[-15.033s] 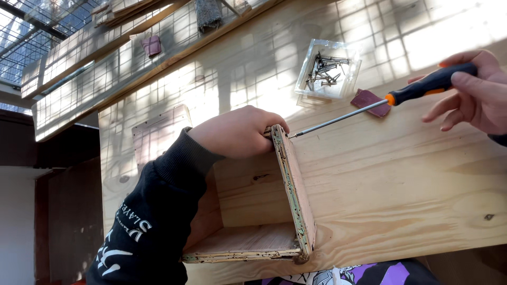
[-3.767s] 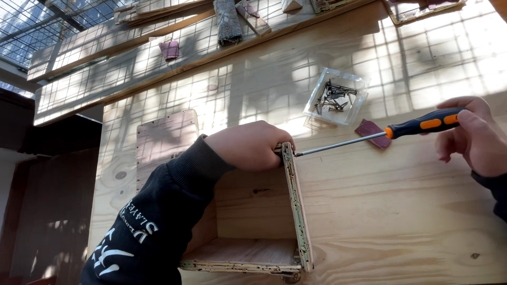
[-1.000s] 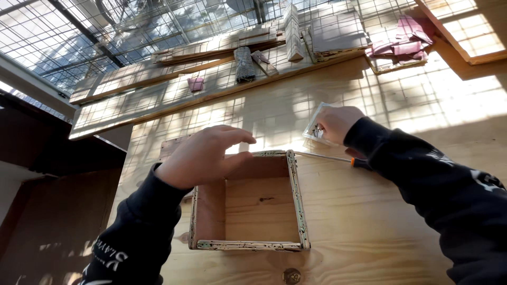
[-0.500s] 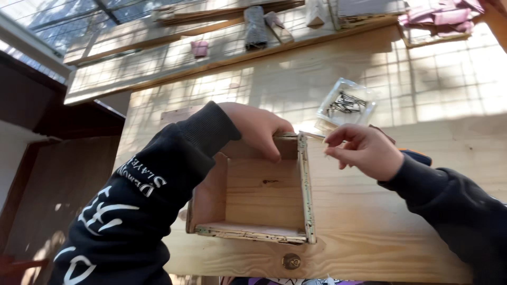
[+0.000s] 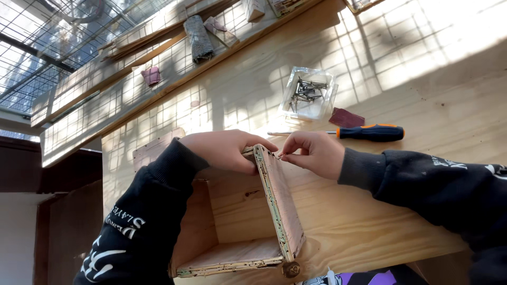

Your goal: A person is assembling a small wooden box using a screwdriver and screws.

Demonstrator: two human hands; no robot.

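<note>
Your left hand clamps the box at its top corner on the surface; your right hand pinches a screw against its side, screwdriver lying just behind.

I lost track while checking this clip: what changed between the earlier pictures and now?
The right hand let go of the orange-handled screwdriver, which now lies on the wooden table. That hand reached to the clear box of screws, then came back to pinch a small screw against the box's side panel. The left hand kept gripping the open wooden box.
</note>
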